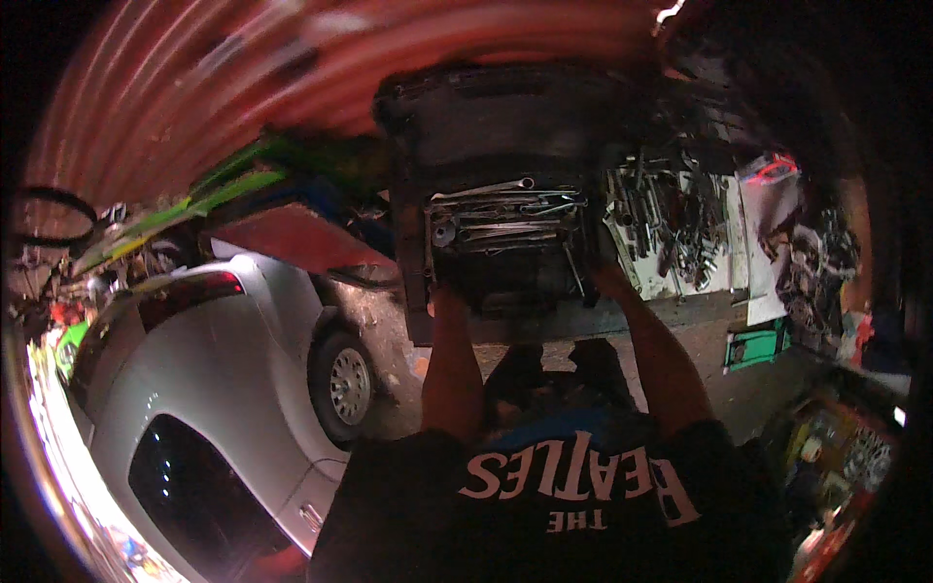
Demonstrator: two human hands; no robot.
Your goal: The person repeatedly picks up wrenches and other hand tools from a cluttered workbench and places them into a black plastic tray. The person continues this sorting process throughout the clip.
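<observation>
An open black tool case stands on the workbench in front of me, its dark lid raised at the back. Several metal wrenches lie across its tray, and a round metal piece sits at the tray's left end. One slim tool slants along the right side. My left hand is at the case's near left corner, and my right hand is by its near right side. Both appear to touch the case, but shadow hides their fingers.
Many loose wrenches and sockets cover a pale board right of the case. A green-framed object is below the bench's right end. A silver car stands close on my left. Red corrugated metal sheeting rises behind.
</observation>
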